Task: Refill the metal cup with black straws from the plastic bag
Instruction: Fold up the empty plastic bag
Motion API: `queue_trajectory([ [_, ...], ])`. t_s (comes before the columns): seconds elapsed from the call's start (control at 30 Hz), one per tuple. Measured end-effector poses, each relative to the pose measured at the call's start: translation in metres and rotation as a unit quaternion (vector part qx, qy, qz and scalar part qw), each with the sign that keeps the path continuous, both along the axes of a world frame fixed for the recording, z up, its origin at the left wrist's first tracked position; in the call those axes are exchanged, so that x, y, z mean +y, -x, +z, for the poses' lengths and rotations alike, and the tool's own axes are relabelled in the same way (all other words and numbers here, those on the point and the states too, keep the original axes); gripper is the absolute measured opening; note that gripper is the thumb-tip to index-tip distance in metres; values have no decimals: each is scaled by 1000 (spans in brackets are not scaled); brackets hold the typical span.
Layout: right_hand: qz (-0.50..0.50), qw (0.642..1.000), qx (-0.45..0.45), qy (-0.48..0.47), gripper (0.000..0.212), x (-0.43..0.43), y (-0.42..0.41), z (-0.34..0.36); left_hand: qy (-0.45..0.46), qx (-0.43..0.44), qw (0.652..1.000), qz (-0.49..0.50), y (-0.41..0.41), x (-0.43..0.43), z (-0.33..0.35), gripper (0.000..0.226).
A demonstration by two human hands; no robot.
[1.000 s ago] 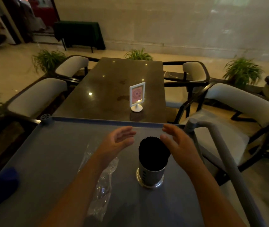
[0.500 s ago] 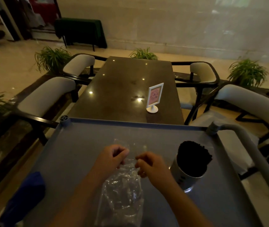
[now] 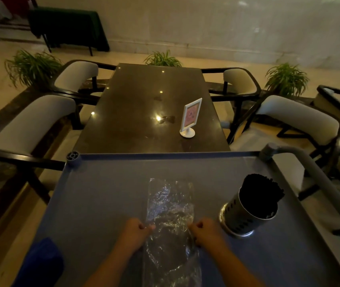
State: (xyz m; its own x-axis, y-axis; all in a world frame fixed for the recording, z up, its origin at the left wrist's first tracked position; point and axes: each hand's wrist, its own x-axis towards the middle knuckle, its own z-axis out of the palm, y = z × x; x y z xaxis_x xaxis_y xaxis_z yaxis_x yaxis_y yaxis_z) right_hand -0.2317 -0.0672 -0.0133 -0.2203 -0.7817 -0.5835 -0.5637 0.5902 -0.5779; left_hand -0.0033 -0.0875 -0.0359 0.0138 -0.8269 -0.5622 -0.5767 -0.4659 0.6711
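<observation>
A clear plastic bag [image 3: 170,206] lies flat and lengthwise on the grey cart top [image 3: 107,195]; I see no straws inside it. My left hand [image 3: 136,233] pinches its left edge and my right hand [image 3: 205,229] pinches its right edge, both with fingers closed on the plastic. To the right stands the perforated metal cup [image 3: 245,216], packed with black straws [image 3: 262,189] that stick out of its top. The cup is a short way right of my right hand and apart from it.
A grey cart handle [image 3: 318,175] curves along the right side. A blue cloth [image 3: 41,264] lies at the cart's near left. Beyond the cart is a dark table [image 3: 144,112] with a white sign stand [image 3: 190,118], chairs on both sides and potted plants behind.
My hands left the cup's sides, took hold of the bag, and have pulled it flat toward me, now gripping its two edges further apart. The view has shifted so the cup sits to the right.
</observation>
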Motion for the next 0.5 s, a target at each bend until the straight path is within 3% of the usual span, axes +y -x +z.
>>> queue_trajectory([
  [0.1,2,1000,6,-4,30,-1,-2,-6,21,-17,1000,11,4,3,-1,39],
  [0.3,11,1000,-15,-11,25,4,-4,-5,24,-2,1000,12,8,6,7,21],
  [0.4,4,998,-46,36,22,5,3,6,43,58,996,45,6,11,14,22],
  [0.5,-67,979,-174,77,15,2,10,26,46,167,980,102,8,14,23,20],
])
